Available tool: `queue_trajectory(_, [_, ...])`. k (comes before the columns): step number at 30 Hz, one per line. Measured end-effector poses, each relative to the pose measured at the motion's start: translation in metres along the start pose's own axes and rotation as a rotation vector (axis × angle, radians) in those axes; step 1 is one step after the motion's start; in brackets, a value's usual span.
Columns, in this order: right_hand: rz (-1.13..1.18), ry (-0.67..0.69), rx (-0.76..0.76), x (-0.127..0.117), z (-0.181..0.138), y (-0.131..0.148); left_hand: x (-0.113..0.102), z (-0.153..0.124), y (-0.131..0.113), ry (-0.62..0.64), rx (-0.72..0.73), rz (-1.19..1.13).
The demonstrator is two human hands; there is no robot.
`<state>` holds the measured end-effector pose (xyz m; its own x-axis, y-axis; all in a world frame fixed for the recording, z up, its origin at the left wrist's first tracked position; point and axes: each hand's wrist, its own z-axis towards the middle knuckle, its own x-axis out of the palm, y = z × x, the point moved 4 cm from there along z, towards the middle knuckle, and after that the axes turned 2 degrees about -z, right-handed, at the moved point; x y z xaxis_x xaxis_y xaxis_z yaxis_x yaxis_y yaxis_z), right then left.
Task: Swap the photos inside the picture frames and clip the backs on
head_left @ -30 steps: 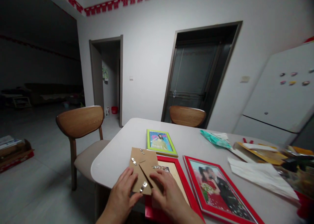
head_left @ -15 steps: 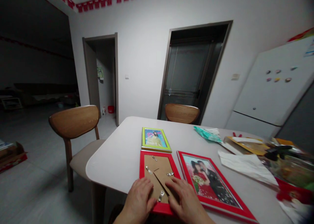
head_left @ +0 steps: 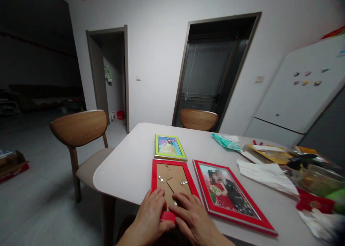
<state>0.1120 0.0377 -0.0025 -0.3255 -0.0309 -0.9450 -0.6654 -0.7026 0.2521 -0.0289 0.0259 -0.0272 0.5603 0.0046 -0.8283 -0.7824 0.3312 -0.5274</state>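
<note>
A red picture frame (head_left: 154,176) lies face down at the table's near edge, its brown backing board (head_left: 172,172) facing up. Small metal clips (head_left: 161,179) sit along the board's sides, and a thin dark prop leg is cut into its middle. My left hand (head_left: 152,212) grips the lower left corner, thumb on the red bottom border. On the lower right, my right hand (head_left: 191,213) holds the frame with fingers bent over the board beside the bottom clip (head_left: 175,203), which is partly covered. Much of the bottom border is hidden by both hands.
Beyond it lies a yellow-green framed picture (head_left: 169,147); to the right, a larger red framed photo (head_left: 231,195). White paper (head_left: 266,176), a teal packet (head_left: 226,142) and a cluttered pile with a plastic container (head_left: 315,181) occupy the table's right. Wooden chairs (head_left: 81,127) stand around.
My right hand has shifted left, closer to my left hand, and its fingers now bend over the bottom clip. The view has tilted down slightly.
</note>
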Motion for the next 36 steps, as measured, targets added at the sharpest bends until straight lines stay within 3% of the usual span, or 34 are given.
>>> queue_trajectory(5, [0.043, 0.024, 0.020, -0.005, -0.001, 0.005, -0.003, 0.003, -0.001, 0.024, -0.017, -0.007])
queue_trajectory(10, [0.076, -0.028, 0.048, -0.001, 0.001, -0.011, -0.004, 0.004, 0.001, 0.014, -0.026, -0.043])
queue_trajectory(15, [-0.078, -0.155, 0.302, 0.000, 0.016, -0.054, -0.005, 0.004, 0.003, 0.015, -0.052, -0.050])
queue_trajectory(18, [-0.160, -0.146, 0.366, -0.001, 0.025, -0.064, -0.007, 0.005, 0.003, 0.015, -0.075, -0.047])
queue_trajectory(30, [-0.131, -0.158, 0.314, 0.000, 0.030, -0.059, -0.006, 0.004, 0.006, 0.019, -0.082, -0.045])
queue_trajectory(36, [-0.002, -0.093, 0.190, 0.012, 0.058, -0.030, -0.006, 0.004, 0.013, 0.040, -0.034, -0.093])
